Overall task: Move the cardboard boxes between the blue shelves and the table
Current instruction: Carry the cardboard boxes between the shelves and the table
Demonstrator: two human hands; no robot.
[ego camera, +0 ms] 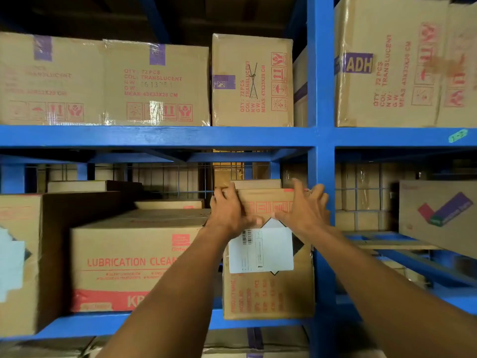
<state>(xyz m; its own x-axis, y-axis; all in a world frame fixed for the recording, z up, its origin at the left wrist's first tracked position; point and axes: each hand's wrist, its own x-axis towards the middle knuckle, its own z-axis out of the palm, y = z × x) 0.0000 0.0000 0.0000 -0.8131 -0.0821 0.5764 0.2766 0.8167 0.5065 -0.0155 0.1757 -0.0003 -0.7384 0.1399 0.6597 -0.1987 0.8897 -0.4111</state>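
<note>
A tall cardboard box (268, 293) with a white label and red print stands on the middle blue shelf (154, 322), hard against the blue upright post (321, 177). My left hand (229, 213) grips its upper left corner, fingers curled over the top edge. On the upper right corner my right hand (305, 210) holds it, with fingers reaching over the top between box and post. Both arms stretch up from the bottom of the view.
To the left stands a "LUBRICATION CLEANER" box (134, 262), and a larger box (20, 262) fills the far left. Several boxes (154, 83) line the upper shelf. A tilted box (438, 215) sits in the right bay.
</note>
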